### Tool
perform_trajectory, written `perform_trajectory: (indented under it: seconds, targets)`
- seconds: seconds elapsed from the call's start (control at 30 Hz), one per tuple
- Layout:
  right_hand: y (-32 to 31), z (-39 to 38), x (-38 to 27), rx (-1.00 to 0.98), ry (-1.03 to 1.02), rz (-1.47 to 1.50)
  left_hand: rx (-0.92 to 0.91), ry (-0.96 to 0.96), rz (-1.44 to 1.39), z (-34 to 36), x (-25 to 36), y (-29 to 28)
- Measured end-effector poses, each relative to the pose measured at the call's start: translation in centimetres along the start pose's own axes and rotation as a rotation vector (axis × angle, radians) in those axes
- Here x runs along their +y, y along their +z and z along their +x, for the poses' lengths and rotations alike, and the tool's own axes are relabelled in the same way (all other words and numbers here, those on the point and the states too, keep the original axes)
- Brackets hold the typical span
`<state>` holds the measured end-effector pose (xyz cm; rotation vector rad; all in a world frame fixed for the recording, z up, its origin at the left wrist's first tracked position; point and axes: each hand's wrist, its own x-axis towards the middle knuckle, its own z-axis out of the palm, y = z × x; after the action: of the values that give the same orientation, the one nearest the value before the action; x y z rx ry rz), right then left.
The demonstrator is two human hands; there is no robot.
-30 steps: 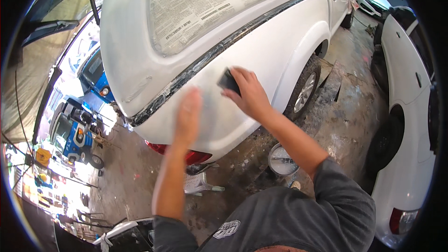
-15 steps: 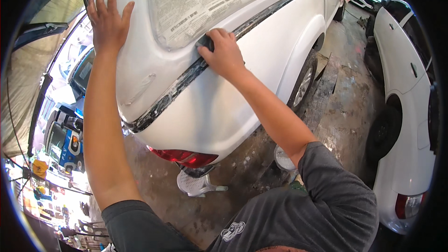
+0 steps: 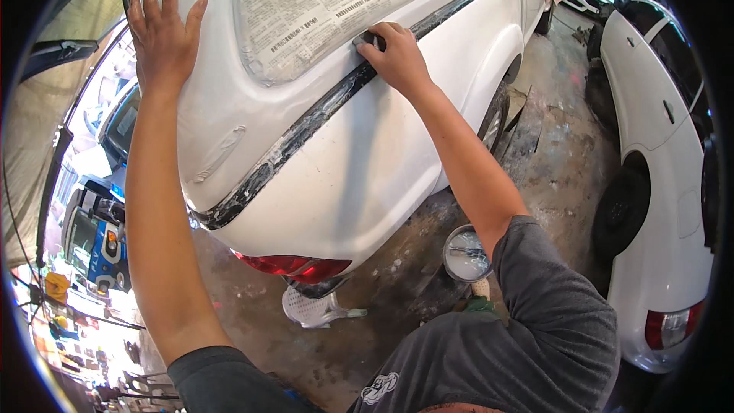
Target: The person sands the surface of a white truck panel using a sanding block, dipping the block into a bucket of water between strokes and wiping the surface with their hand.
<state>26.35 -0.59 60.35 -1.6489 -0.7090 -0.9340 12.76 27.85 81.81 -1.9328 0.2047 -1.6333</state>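
Note:
A white pickup with a rear canopy point(image 3: 206, 46) fills the middle. Newspaper covers its side window point(image 3: 321, 4), and a scuffed black strip point(image 3: 298, 130) runs along the body below it. My left hand point(image 3: 160, 38) rests with spread fingers on the canopy's rear upper part. My right hand point(image 3: 397, 57) grips a small dark block point(image 3: 373, 38) against the bodywork just below the window, where the black strip runs. A red tail lamp point(image 3: 294, 265) sits low at the rear corner.
A bucket of cloudy water point(image 3: 465, 256) and a white plastic stool point(image 3: 306, 306) stand on the stained floor point(image 3: 535, 183). Another white car point(image 3: 654, 222) is close on my right. Blue-and-white vehicles point(image 3: 103, 248) and a hanging tarp point(image 3: 30, 153) are on the left.
Since one second ago, my left hand has moved up onto the canopy. My right hand has moved upward from the lower panel to the window's lower edge with the block, most recently shifting rightward.

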Motion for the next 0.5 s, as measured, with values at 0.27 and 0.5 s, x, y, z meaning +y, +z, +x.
perform_trajectory:
  seconds: [0.27, 0.5]
  targets:
    - [0.6, -0.3, -1.3, -0.251, -0.066, -0.065, 0.005, -0.003, 0.014, -0.2, 0.1, 0.0]
    - [1.3, -0.9, -1.8, -0.203, -0.138, -0.057, -0.034, -0.017, 0.019, -0.9, -0.4, -0.5]
